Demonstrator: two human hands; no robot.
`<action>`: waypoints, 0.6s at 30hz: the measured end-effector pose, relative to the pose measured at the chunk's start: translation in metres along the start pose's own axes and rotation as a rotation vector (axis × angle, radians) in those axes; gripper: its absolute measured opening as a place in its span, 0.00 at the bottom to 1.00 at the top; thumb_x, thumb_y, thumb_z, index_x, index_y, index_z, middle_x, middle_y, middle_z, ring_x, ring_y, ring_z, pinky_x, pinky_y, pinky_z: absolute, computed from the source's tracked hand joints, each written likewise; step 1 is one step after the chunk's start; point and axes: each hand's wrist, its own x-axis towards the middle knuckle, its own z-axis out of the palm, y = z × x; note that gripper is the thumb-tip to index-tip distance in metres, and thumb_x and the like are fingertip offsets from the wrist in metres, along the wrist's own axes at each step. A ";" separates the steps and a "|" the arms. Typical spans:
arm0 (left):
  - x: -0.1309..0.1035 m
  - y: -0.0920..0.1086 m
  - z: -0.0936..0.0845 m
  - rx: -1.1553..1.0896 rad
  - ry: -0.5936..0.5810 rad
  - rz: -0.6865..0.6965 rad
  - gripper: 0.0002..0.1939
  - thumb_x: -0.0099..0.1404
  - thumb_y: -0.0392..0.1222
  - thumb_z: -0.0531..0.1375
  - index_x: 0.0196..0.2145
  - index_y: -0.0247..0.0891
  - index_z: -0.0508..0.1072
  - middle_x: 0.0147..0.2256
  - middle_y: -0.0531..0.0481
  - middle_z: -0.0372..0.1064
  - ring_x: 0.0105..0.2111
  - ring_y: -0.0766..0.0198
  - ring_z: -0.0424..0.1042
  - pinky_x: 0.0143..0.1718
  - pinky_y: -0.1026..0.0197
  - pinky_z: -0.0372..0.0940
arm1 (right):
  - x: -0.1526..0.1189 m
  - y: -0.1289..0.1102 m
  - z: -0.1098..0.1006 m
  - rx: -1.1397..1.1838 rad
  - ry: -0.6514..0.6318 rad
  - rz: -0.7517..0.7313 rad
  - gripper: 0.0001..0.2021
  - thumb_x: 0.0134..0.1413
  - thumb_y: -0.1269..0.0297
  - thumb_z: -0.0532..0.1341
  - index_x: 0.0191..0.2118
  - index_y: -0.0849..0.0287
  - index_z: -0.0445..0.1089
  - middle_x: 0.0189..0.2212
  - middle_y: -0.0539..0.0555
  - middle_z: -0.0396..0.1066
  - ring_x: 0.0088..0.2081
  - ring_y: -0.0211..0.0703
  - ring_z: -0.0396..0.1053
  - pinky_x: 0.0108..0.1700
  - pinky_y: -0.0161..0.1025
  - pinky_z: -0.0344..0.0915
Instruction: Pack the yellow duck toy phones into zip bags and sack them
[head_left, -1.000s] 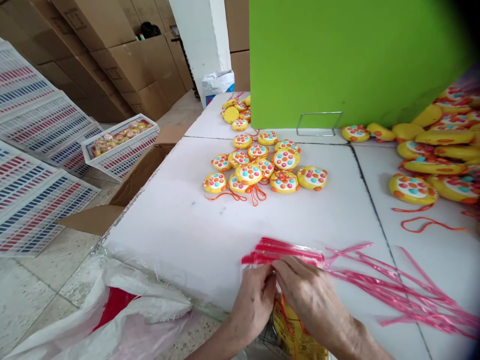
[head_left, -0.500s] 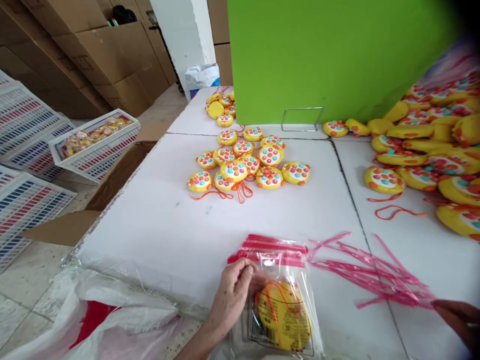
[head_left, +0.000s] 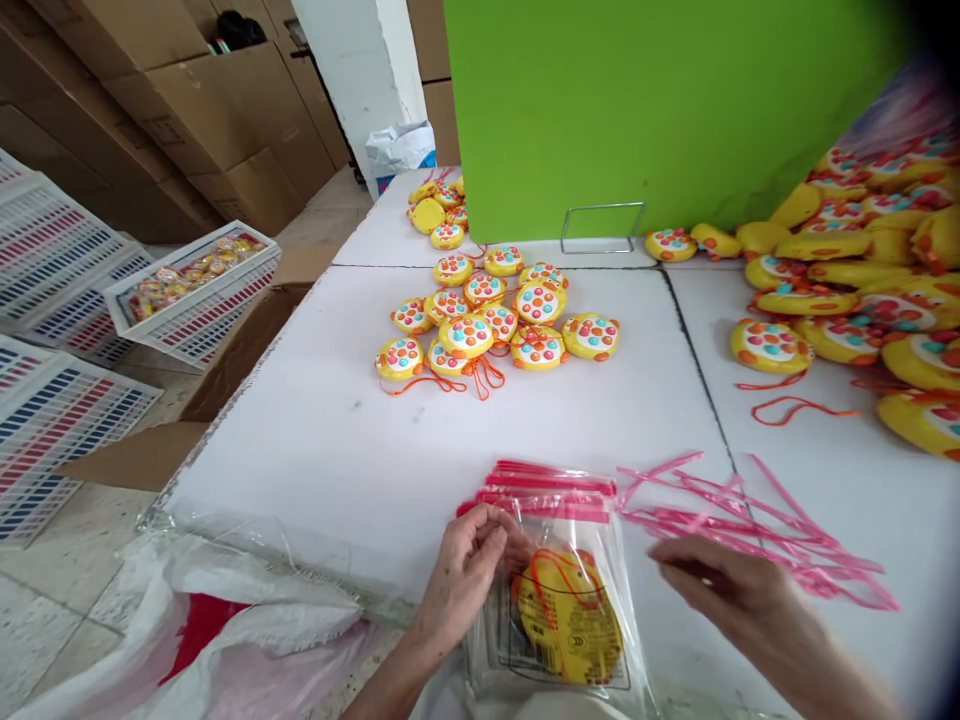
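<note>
At the table's front edge lies a stack of clear bags with pink-red top strips. Inside the top bag is a yellow toy, its printed back upward, with an orange cord. My left hand pinches the bag's upper left side, thumb against bent fingers. To the right of the bag, my right hand hovers over the table with nothing seen between thumb and fingers, which are apart. Thin pink strips lie loosely behind and beyond my right hand.
Several yellow toys with coloured buttons lie mid-table. A larger pile is at the right, beside a green board with a wire stand. An open carton, a basket and a white sack are at left.
My right hand has come left from the far end of the pink strips to near the bag, and the strips lie released. My left hand stays at the bag.
</note>
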 end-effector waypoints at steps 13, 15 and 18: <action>-0.003 -0.009 -0.010 0.115 -0.059 0.008 0.08 0.66 0.45 0.54 0.41 0.41 0.64 0.28 0.54 0.70 0.30 0.62 0.72 0.33 0.62 0.65 | 0.020 -0.017 0.032 0.265 -0.144 0.045 0.12 0.58 0.55 0.55 0.30 0.58 0.65 0.20 0.44 0.53 0.21 0.34 0.53 0.23 0.33 0.52; -0.002 -0.009 -0.011 0.199 -0.037 0.040 0.07 0.66 0.45 0.53 0.37 0.41 0.67 0.27 0.54 0.68 0.29 0.64 0.69 0.32 0.64 0.62 | 0.015 -0.015 0.035 0.271 -0.134 0.063 0.11 0.58 0.58 0.53 0.29 0.58 0.65 0.19 0.44 0.53 0.21 0.35 0.53 0.23 0.33 0.53; -0.001 -0.007 -0.011 0.311 0.007 0.112 0.09 0.64 0.38 0.51 0.28 0.38 0.68 0.28 0.53 0.66 0.31 0.65 0.65 0.34 0.65 0.59 | 0.013 -0.015 0.041 0.233 -0.111 0.081 0.10 0.55 0.63 0.52 0.27 0.58 0.67 0.17 0.45 0.53 0.21 0.36 0.55 0.24 0.34 0.54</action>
